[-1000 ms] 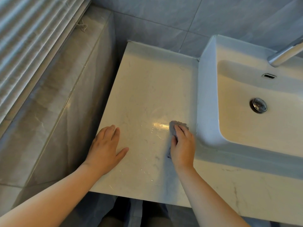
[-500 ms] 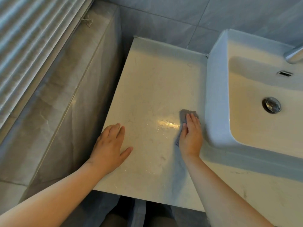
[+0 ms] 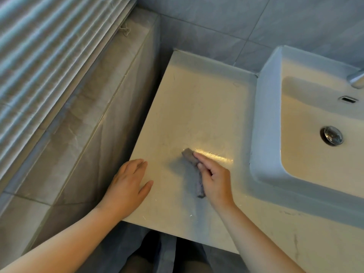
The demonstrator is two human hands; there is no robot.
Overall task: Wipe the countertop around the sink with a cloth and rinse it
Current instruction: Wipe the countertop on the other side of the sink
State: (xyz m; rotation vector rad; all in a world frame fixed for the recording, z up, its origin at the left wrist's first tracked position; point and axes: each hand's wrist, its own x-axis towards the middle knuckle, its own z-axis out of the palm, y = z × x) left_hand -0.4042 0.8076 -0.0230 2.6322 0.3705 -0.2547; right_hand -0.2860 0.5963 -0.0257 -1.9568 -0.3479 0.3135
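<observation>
Surface (image 3: 197, 107) left of sink (image 3: 264, 115) looks mid-wipe: right hand (image 3: 216, 182) grips cloth (image 3: 189, 154) pressed down, left hand (image 3: 128, 184) flat, splayed; front strip and rinse likely not yet done.

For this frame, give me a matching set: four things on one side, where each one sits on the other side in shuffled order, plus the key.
Things:
1. left hand
2. cloth
3. drain stopper
4. tap

Places:
A. in the bottom of the sink
B. flat on the countertop, near its left edge
C. on the countertop, under the fingers of the right hand
D. at the right edge of the view, over the sink

Pairs: 1-B, 2-C, 3-A, 4-D
</observation>
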